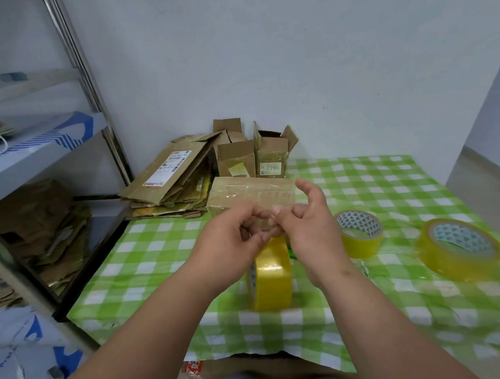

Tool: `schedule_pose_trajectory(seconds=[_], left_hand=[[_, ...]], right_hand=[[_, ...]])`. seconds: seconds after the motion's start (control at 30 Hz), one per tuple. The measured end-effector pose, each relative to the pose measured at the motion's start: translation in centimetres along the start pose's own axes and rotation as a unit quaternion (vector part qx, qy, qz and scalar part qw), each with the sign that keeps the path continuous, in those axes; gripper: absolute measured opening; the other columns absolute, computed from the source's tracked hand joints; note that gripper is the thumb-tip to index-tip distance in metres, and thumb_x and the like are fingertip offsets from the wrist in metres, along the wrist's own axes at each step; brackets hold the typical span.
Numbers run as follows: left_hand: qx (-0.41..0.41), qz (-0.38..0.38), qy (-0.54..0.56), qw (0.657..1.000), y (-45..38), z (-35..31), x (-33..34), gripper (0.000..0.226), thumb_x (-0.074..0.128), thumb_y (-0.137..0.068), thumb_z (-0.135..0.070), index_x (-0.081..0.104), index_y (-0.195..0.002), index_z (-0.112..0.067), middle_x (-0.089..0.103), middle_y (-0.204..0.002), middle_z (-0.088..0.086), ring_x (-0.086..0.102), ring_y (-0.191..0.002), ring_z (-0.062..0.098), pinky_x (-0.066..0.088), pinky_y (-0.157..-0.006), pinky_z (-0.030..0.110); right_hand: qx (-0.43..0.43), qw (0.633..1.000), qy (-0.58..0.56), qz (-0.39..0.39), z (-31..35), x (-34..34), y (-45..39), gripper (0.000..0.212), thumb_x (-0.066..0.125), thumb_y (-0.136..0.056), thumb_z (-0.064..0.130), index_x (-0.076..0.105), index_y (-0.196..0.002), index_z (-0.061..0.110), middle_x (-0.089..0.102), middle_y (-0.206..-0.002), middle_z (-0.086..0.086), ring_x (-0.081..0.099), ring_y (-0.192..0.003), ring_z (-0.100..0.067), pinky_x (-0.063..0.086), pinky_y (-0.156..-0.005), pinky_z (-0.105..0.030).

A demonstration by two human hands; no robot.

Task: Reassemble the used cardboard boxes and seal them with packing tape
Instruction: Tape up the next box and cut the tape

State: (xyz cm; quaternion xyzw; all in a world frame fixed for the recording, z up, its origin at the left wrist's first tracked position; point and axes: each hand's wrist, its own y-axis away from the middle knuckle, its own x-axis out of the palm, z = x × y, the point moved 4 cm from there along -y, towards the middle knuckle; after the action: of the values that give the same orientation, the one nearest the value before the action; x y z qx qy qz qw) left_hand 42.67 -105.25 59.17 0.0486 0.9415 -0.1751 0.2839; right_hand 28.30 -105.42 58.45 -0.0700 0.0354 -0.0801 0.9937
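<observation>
The person sits at a table [401, 188] covered in a green-and-white checked cloth, both hands raised over its middle. The left hand [233, 239] and right hand [308, 229] meet fingertip to fingertip, each grip pinching a clear strip of packing tape [267, 223] stretched between them. Just beneath the hands a yellowish roll of packing tape [271, 277] stands on edge on the cloth. Right behind the hands sits a small, closed brown cardboard box [249, 194], its top glossy with tape. Two more yellow tape rolls lie flat to the right: one [361, 233] near the right hand, another [460, 249] further out. At the table's far left corner lies a stack of flattened brown cardboard boxes [171, 180], with two small open-flapped cardboard boxes [253, 154] just beside it against the wall. A metal shelf rack [93, 92] stands to the left.
</observation>
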Motion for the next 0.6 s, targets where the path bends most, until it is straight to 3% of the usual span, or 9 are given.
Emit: schedule_pose_trajectory(seconds=[0.07,0.13,0.23,0.33,0.47,0.6], left_hand=[[0.011,-0.007,-0.044,0.999,0.1,-0.2,-0.4,0.037,0.074,-0.086,-0.014,0.066,-0.091,-0.05,0.06,-0.074,-0.006,0.053,-0.068,0.006,0.045,-0.065,0.025],[0.02,-0.021,-0.104,0.994,0.2,-0.2,-0.7,0.027,0.072,-0.088,-0.013,0.075,-0.101,-0.036,0.062,-0.08,-0.008,0.053,-0.074,0.004,0.042,-0.069,0.021],[0.03,-0.056,-0.148,0.987,0.5,0.0,-1.2,0.015,0.07,-0.089,-0.014,0.079,-0.098,-0.021,0.065,-0.088,-0.003,0.057,-0.085,0.012,0.042,-0.074,0.024],[-0.019,-0.091,-0.145,0.985,0.7,0.8,-1.8,0.01,0.068,-0.091,-0.016,0.077,-0.09,-0.02,0.063,-0.088,-0.005,0.058,-0.085,0.012,0.042,-0.074,0.024],[-0.098,-0.088,-0.095,0.987,0.7,2.7,-2.4,0.024,0.06,-0.095,-0.017,0.06,-0.076,-0.032,0.062,-0.089,-0.003,0.059,-0.082,0.014,0.047,-0.07,0.029],[-0.106,-0.077,-0.091,0.987,1.0,3.3,-2.4,0.022,0.054,-0.098,-0.018,0.052,-0.08,-0.03,0.049,-0.1,-0.004,0.052,-0.081,0.013,0.035,-0.062,0.018]], right_hand=[[-0.009,1.0,0.008,-0.001,0.1,0.2,0.0,0.052,0.059,-0.097,0.016,0.034,-0.141,0.03,0.071,-0.079,0.002,0.067,-0.075,-0.003,0.047,-0.072,-0.016],[-0.01,0.999,0.037,-0.006,-0.1,0.8,0.0,0.046,0.058,-0.098,0.018,0.037,-0.136,0.033,0.072,-0.084,0.004,0.068,-0.075,-0.003,0.049,-0.069,-0.015],[-0.04,0.992,0.115,-0.045,-0.2,1.1,-0.1,0.046,0.063,-0.094,0.023,0.042,-0.132,0.036,0.062,-0.108,0.014,0.067,-0.089,-0.01,0.054,-0.087,-0.035],[-0.071,0.981,0.171,-0.054,0.2,0.9,-0.1,0.045,0.067,-0.09,0.024,0.048,-0.131,0.027,0.043,-0.123,0.014,0.054,-0.103,-0.006,0.047,-0.097,-0.033],[-0.06,0.981,0.182,0.02,-0.5,1.5,0.8,0.049,0.072,-0.086,0.031,0.051,-0.13,0.026,0.05,-0.123,0.012,0.051,-0.113,-0.008,0.047,-0.101,-0.036],[-0.009,0.983,0.169,0.07,-2.1,2.8,1.8,0.056,0.073,-0.084,0.04,0.047,-0.132,0.028,0.045,-0.12,0.009,0.052,-0.109,-0.009,0.047,-0.098,-0.031]])
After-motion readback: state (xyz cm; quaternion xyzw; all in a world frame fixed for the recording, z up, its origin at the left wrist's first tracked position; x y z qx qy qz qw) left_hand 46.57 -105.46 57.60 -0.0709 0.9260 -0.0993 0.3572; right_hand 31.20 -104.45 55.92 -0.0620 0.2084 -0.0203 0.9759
